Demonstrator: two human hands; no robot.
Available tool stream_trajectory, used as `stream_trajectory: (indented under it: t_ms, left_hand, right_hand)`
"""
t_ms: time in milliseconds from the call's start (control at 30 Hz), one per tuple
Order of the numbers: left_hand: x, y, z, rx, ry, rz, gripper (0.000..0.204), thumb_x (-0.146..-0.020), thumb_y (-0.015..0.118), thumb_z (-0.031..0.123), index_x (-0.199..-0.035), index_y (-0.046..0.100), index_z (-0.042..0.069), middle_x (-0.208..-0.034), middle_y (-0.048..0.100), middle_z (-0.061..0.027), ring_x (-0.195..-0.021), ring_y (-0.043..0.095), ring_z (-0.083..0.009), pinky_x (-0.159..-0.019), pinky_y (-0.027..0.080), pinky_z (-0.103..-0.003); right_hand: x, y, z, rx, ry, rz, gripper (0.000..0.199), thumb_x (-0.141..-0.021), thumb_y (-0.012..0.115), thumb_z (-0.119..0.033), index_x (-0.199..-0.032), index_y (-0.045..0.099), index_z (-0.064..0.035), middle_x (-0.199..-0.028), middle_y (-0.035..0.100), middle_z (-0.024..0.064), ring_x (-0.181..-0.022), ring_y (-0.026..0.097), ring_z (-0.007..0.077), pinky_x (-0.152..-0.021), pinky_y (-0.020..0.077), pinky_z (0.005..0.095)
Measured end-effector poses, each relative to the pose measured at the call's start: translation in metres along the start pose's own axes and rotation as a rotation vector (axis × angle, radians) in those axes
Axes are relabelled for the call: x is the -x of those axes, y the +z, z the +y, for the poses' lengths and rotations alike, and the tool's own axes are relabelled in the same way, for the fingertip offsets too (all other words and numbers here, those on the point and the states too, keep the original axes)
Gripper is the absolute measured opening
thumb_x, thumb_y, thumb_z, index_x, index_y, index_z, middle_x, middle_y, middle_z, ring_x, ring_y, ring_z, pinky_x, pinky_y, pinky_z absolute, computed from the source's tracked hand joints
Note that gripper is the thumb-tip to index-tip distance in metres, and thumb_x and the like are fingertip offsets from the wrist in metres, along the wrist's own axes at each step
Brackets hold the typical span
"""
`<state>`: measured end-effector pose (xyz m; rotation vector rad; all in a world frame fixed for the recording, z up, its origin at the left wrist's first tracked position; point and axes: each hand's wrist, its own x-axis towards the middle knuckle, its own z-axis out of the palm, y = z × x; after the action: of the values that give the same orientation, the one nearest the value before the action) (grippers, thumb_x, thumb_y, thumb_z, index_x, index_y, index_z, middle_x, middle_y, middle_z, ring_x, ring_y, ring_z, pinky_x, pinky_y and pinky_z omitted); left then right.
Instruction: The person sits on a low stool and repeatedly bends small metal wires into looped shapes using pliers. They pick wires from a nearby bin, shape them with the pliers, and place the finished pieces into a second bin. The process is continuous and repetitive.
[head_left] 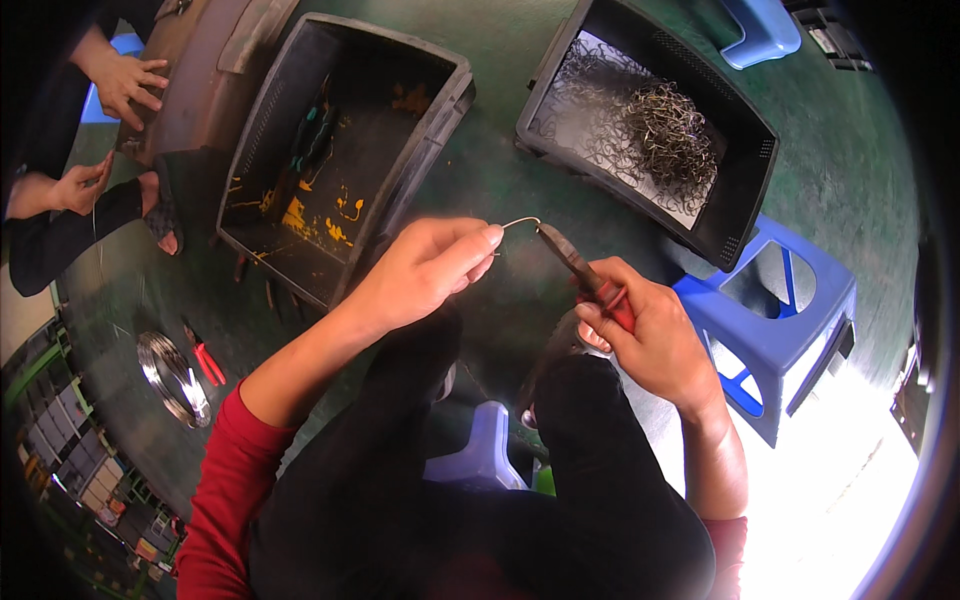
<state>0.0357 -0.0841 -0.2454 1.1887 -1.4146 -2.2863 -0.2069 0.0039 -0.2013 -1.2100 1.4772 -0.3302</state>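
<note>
My left hand (425,268) pinches a short piece of thin metal wire (520,221) between thumb and fingertips. My right hand (648,335) grips red-handled pliers (585,272), whose jaws meet the bent end of the wire. Both hands are held above my knees, over the green floor. Straight ahead to the right stands a black crate (745,225) holding a tangled heap of bent wire pieces (665,135).
A second black crate (265,110) with yellow stains stands ahead at left. A wire coil (172,378) and another pair of red pliers (205,358) lie on the floor at left. A blue stool (775,335) stands at right. Another person's hands (125,82) work at upper left.
</note>
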Motion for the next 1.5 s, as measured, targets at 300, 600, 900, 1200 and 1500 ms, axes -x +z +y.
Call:
stream_trajectory:
  t_ms: [300,600,900,1200,1500]
  left_hand:
    - [0.0,0.01,0.005,-0.182,0.043,0.031,0.052,-0.105,0.043,0.038,-0.063,0.046,0.008,-0.057,0.04,0.0035,-0.053,0.037,-0.0045,-0.048,0.028,-0.024]
    - [-0.001,0.011,0.011,-0.106,-0.065,0.051,0.059,-0.104,0.044,0.037,-0.053,0.042,0.008,-0.05,0.035,0.0033,-0.046,0.033,-0.0052,-0.044,0.025,-0.024]
    - [-0.002,0.013,0.011,-0.051,-0.119,0.065,0.059,-0.103,0.044,0.038,-0.052,0.04,0.009,-0.05,0.033,0.0036,-0.046,0.031,-0.0056,-0.044,0.024,-0.024]
    - [-0.004,0.011,0.012,0.075,-0.203,0.022,0.058,-0.104,0.043,0.04,-0.055,0.042,0.008,-0.05,0.033,0.0043,-0.045,0.03,-0.0054,-0.044,0.023,-0.023]
    - [-0.009,-0.007,0.024,-0.425,0.21,0.197,0.032,-0.1,0.057,0.026,-0.1,0.07,-0.002,-0.068,0.062,-0.0029,-0.055,0.055,-0.0056,-0.049,0.044,-0.022]
  right_hand:
    - [0.003,-0.002,0.002,-0.085,0.057,-0.04,0.017,-0.094,0.063,-0.009,-0.11,0.059,-0.0025,-0.075,0.059,0.0031,-0.071,0.056,0.0098,-0.068,0.0464,0.0261]
    - [-0.001,0.003,0.009,0.319,-0.159,0.195,0.031,-0.082,0.066,0.0,-0.111,0.058,-0.0047,-0.088,0.061,0.0147,-0.081,0.062,0.0355,-0.071,0.0492,0.0397]
    - [-0.001,0.007,0.01,0.641,-0.216,0.32,0.048,-0.072,0.069,0.002,-0.116,0.057,-0.0123,-0.095,0.056,0.0091,-0.089,0.059,0.0312,-0.076,0.0491,0.0433]
    - [-0.009,0.005,0.012,0.812,-0.33,0.434,0.049,-0.069,0.071,0.003,-0.114,0.058,-0.0116,-0.097,0.058,0.0094,-0.088,0.06,0.0314,-0.076,0.0475,0.0423]
    - [-0.004,-0.01,0.007,0.369,-0.116,0.096,0.034,-0.081,0.069,-0.003,-0.113,0.059,-0.0064,-0.091,0.062,0.0136,-0.084,0.062,0.0369,-0.074,0.0489,0.0421]
